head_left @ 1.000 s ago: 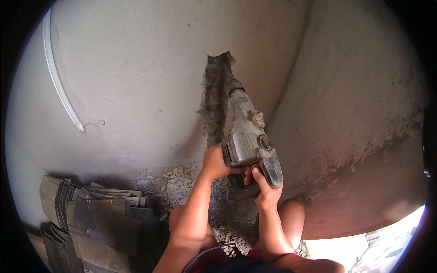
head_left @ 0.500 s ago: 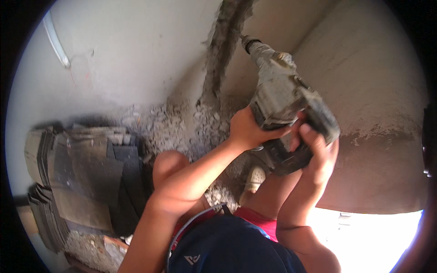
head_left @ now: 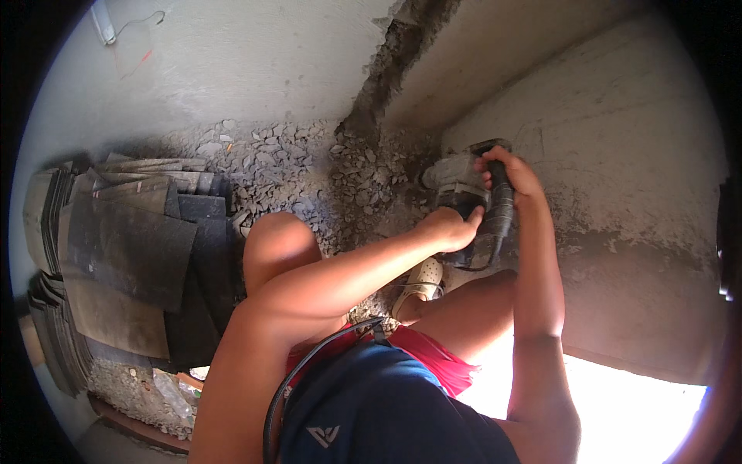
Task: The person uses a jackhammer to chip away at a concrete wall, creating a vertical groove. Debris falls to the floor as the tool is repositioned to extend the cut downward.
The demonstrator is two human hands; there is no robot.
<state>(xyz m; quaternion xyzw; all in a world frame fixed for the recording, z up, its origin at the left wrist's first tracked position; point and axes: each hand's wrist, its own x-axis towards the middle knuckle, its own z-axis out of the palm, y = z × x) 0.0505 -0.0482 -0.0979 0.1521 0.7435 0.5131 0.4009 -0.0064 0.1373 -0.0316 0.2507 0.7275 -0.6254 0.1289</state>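
Note:
A dusty grey-and-black rotary hammer (head_left: 456, 172) is in both my hands, low beside the right-hand wall. My right hand (head_left: 516, 176) is closed round the top of its black rear handle. Against the dark part of the tool's body rests my left hand (head_left: 450, 229), fingers curled round it and thumb up. The front end and bit are out of sight behind the body. Apart from the tool, up and to its left, a rough chiselled groove (head_left: 398, 69) runs down the wall into the rubble.
Broken rubble (head_left: 270, 158) covers the floor along the wall base. Stacked dark sheets (head_left: 127, 255) lean at the left. My foot in a pale clog (head_left: 421, 284) stands just below the tool. A cable (head_left: 278, 394) passes over my shirt. Bright light enters at lower right.
The rotary hammer has come away from the groove and dropped down toward the right wall. My right hand has shifted to the handle's upper end. The view has tilted lower.

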